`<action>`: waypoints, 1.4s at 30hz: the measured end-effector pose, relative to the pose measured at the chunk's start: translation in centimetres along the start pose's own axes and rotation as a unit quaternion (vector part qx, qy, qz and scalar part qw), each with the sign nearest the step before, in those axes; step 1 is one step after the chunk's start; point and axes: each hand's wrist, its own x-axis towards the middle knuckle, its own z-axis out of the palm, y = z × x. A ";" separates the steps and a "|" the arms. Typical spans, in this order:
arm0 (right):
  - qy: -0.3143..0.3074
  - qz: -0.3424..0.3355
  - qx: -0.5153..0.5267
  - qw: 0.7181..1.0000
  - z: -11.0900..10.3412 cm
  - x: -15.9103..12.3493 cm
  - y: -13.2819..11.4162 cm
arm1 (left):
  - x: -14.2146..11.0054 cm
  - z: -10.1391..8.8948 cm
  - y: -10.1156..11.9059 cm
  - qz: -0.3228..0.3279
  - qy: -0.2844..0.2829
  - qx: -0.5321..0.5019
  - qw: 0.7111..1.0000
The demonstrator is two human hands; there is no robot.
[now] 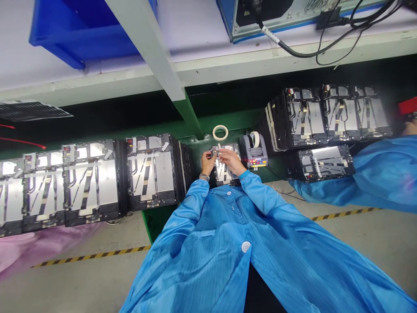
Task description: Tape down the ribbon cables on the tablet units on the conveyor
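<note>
Carefully, the left hand (pixel 207 163) and right hand (pixel 232 161) look closed on a small metal part (pixel 215 151) atop a taped electronic panel (pixel 225 171); a slip could bend it. A tape dispenser (pixel 253 150) stands just right of the panel, a tape roll (pixel 220 132) just beyond it.

Worker's clothing. Light-blue smock (pixel 208 217) with fine darker lengthwise stripes, full-length sleeves (pixel 263 193) and a round white button (pixel 246 246); dark clothing (pixel 260 291) shows where the front parts below. A metal-link band (pixel 204 177) circles the left hand's (pixel 208 164) wrist; the right hand (pixel 232 161) is bare.
</note>
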 end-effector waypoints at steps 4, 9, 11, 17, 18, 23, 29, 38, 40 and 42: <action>-0.036 0.102 0.159 0.981 -0.1 -1.2 1.4 | -0.3 -0.3 0.1 0.017 -0.003 0.000 1.000; -0.025 0.132 0.206 0.969 0.1 -0.7 2.2 | -0.6 -0.4 0.2 0.078 0.000 0.007 0.997; -0.019 0.134 0.212 0.968 0.3 -0.7 2.2 | -0.7 -0.5 0.4 0.090 0.002 0.008 0.996; -0.029 0.130 0.232 0.964 0.9 -1.2 2.6 | -1.0 -0.6 1.0 0.098 -0.011 0.018 0.995; -0.029 0.132 0.241 0.961 1.0 -1.3 2.7 | -1.0 -0.6 1.1 0.101 -0.014 0.018 0.995; -0.014 0.144 0.263 0.954 1.3 -1.4 2.9 | -1.4 -0.9 1.7 0.111 -0.025 0.022 0.993; -0.017 0.153 0.261 0.953 1.3 -1.4 2.7 | -1.4 -0.9 1.8 0.123 -0.033 0.029 0.991; -0.006 0.159 0.268 0.950 1.0 -1.1 3.0 | -1.2 -0.9 1.7 0.136 -0.053 0.044 0.988; -0.005 0.159 0.263 0.951 1.0 -1.1 3.0 | -1.2 -0.9 1.7 0.138 -0.056 0.046 0.988; -0.004 0.160 0.259 0.952 0.9 -1.0 3.1 | -1.1 -0.9 1.6 0.144 -0.061 0.052 0.986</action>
